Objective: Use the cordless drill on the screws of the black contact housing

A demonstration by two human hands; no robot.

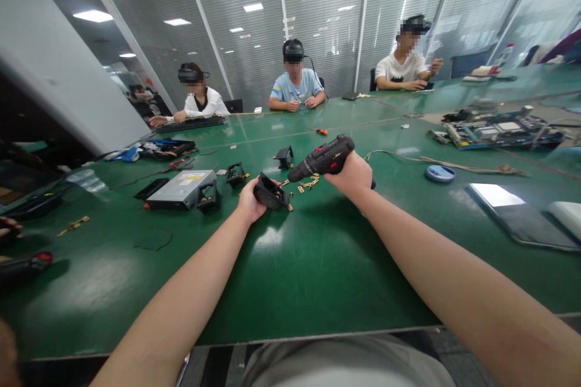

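Observation:
A black cordless drill (324, 156) is gripped in my right hand (354, 176), its bit pointing left and down. The bit's tip reaches a black plastic housing (271, 192); whether it touches a screw there I cannot make out. My left hand (252, 201) holds that housing from its left side, fingers closed on it. A small brass-coloured plate (290, 208) shows at the housing's lower right corner. Several small brass plates (309, 183) lie on the table below the drill. Similar black housings stand close by, one behind (285, 157) and another to the left (235, 174).
The green table (318, 290) carries a silver disc drive (181, 188) on the left and a blue round tin (440, 173) on the right. Circuit boards (497, 127) lie at the far right. Another drill (27, 265) is at the left edge. Several people sit across the table.

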